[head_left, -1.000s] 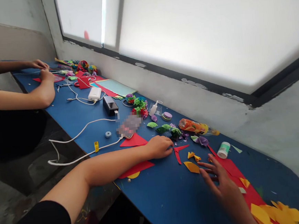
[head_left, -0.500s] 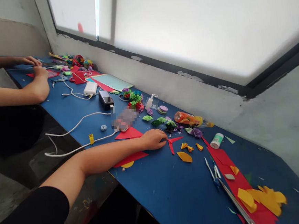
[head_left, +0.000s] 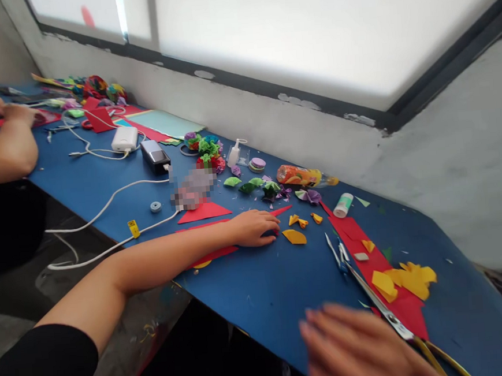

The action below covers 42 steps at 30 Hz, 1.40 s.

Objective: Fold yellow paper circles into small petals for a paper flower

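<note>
My left hand (head_left: 254,228) rests on the blue table, its fingers curled over a thin red paper piece (head_left: 282,210); a red tip shows between thumb and fingers, the rest is hidden. My right hand (head_left: 354,348) is blurred above the table's front edge, fingers stretched out, with nothing visible in them. Beside it lie long scissors (head_left: 391,316) with yellow handles. A yellow paper petal (head_left: 294,237) and small rolled yellow pieces (head_left: 297,221) are just right of my left hand. Under my left forearm is more red paper (head_left: 215,254).
A red strip (head_left: 354,232) holds yellow petals (head_left: 410,280) and an eraser (head_left: 361,256). Compasses (head_left: 338,253), a white tube (head_left: 343,205), an orange drink bottle (head_left: 304,176), a glue bottle (head_left: 234,153) and a black power bank (head_left: 156,156) lie around. A co-worker's hands (head_left: 14,114) are at far left.
My right hand has come into view at the lower right. My left hand has closed over the red paper piece. The view has shifted right and down.
</note>
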Motion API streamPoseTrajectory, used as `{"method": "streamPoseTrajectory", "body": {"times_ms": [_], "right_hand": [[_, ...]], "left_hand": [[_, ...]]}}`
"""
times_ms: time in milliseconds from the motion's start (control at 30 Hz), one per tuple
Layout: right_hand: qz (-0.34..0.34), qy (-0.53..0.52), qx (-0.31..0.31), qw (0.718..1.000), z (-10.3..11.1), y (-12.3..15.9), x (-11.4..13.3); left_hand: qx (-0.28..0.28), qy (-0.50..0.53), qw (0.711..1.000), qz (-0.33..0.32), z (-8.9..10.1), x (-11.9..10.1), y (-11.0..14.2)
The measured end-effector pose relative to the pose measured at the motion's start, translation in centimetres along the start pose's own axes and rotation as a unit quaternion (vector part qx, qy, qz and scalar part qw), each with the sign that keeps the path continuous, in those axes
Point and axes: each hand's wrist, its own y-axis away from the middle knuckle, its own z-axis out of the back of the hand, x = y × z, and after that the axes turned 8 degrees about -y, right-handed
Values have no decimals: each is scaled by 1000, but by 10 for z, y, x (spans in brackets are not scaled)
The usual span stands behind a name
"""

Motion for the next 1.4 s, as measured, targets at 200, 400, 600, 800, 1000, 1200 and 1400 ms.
{"method": "streamPoseTrajectory", "body": {"times_ms": [200, 400, 600, 800, 1000, 1200, 1400], "right_hand": [[-46, 199, -13, 979, -7, -65, -76], [-70, 125, -16, 990, -8, -65, -81], [-44, 26, -87, 995, -28, -70, -68], [-73, -59, -137, 986, -39, -65, -74], [-140, -184, -140, 963, -38, -64, -68], [-195, -293, -157, 923, -40, -66, -69], [-215, -323, -113, 915, -40, -69, -70]], "left_hand": [[26, 8, 1000, -2, 2, -3, 1], [1, 33, 999, 23, 0, -5, 1], [-31, 108, 992, 63, 1, -14, 3], [-51, 151, 984, 76, 1, -18, 4], [-80, 210, 968, 111, -1, -16, 3], [-76, 421, 889, 163, -5, -19, 1], [-13, 473, 857, 203, -2, -18, -3]]}}
